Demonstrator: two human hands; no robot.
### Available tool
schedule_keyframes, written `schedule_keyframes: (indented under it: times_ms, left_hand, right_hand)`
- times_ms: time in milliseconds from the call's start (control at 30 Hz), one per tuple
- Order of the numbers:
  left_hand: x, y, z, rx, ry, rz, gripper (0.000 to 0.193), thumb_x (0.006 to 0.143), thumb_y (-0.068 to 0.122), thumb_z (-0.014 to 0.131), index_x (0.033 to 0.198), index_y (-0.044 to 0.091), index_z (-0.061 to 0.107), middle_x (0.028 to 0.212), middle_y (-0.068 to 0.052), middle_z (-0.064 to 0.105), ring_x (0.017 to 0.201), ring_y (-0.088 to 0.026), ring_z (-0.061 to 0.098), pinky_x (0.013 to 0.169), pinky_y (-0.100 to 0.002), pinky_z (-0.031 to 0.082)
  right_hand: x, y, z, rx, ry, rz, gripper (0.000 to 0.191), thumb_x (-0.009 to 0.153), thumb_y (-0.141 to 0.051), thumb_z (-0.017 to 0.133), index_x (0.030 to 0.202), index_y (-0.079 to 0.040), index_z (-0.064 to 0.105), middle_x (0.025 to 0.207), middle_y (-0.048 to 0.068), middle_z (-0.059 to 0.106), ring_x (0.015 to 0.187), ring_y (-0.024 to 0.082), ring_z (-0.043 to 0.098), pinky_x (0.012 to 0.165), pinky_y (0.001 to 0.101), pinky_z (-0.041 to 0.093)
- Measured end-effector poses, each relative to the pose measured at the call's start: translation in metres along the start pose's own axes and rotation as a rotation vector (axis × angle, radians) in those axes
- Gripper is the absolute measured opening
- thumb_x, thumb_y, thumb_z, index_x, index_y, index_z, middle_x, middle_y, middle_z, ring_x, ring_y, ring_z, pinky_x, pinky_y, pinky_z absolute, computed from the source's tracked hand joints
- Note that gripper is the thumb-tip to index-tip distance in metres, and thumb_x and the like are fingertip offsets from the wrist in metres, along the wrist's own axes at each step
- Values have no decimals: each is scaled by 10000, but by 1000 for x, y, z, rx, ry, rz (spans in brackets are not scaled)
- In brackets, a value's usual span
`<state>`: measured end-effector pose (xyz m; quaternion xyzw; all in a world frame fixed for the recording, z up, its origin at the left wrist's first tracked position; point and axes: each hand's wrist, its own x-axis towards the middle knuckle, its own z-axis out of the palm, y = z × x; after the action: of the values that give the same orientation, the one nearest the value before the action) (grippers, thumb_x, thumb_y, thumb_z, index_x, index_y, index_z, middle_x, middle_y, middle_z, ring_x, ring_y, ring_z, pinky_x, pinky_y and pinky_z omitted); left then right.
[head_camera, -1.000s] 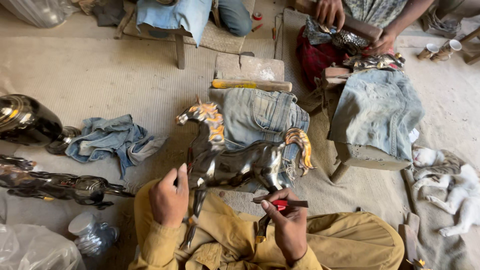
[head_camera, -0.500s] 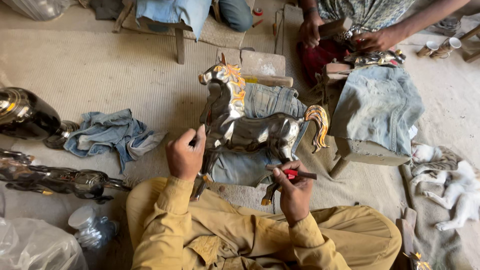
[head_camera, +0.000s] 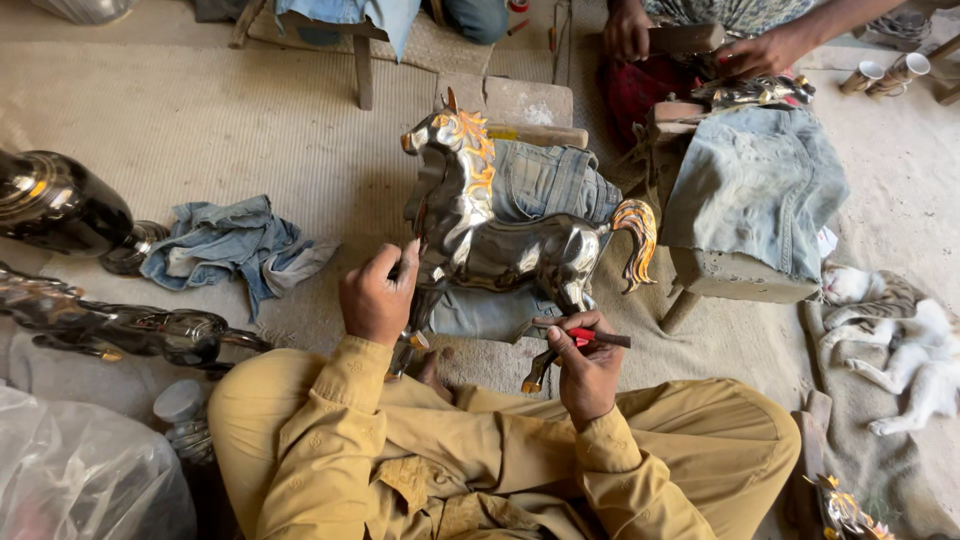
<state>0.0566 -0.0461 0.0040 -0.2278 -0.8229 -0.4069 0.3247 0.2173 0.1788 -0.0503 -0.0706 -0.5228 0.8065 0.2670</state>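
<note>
Head view: metal horse (head_camera: 505, 245) stands between both hands (head_camera: 377, 297).

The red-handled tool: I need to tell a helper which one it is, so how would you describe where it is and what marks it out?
Start at the shiny metal horse standing in front of the seated person in yellow. Below the horse's hind legs, the right hand holds the red-handled tool, a thin dark rod pointing right. Its red grip sets it apart from the wooden-handled hammer lying beyond the horse.

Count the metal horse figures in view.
3 at least: the metal horse in the left hand; a dark horse lying at left; a small horse by another person's hands. Others may be hidden.
</note>
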Motion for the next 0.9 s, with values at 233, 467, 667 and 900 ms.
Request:
schedule_keyframes:
  times_ms: [233, 467, 667, 900]
  left_hand:
    - [-55, -14, -19, 66, 85, 30, 242, 973, 167, 805, 851, 75, 618, 733, -135, 631, 642, -353, 624, 576, -445, 476]
    - [-64, -9, -30, 10, 41, 208, 639, 785, 466, 886, 1213, 87, 602, 951, -126, 671, 785, -318, 668, 667, -418, 547]
    - [-65, -2, -29, 176, -73, 232, 759, 742, 405, 928, 1393, 178, 610, 749, -72, 405, 649, -280, 475, 604, -421, 451]
    - [-73, -6, -29, 152, -72, 233, 753, 734, 362, 929, 1382, 170, 597, 748, -88, 421, 643, -300, 475, 583, -435, 425]
  right_hand:
    - [-33, 22, -7, -182, 42, 52, 166, 875, 63, 744, 926, -14, 606, 869, 39, 672, 868, 127, 676, 747, 242, 509]
    - [-37, 24, -15, -235, 45, 87, 178, 866, 43, 779, 915, -15, 618, 796, -2, 619, 712, 64, 517, 636, 219, 414]
    - [-33, -9, -9, -279, -105, 188, 175, 851, -9, 801, 886, -22, 630, 811, 19, 652, 763, 87, 598, 682, 233, 477]
    - [-18, -91, -14, -617, -16, -152, 98, 878, 21, 748, 897, -8, 656, 1025, 126, 783, 1110, 232, 757, 907, 313, 618]
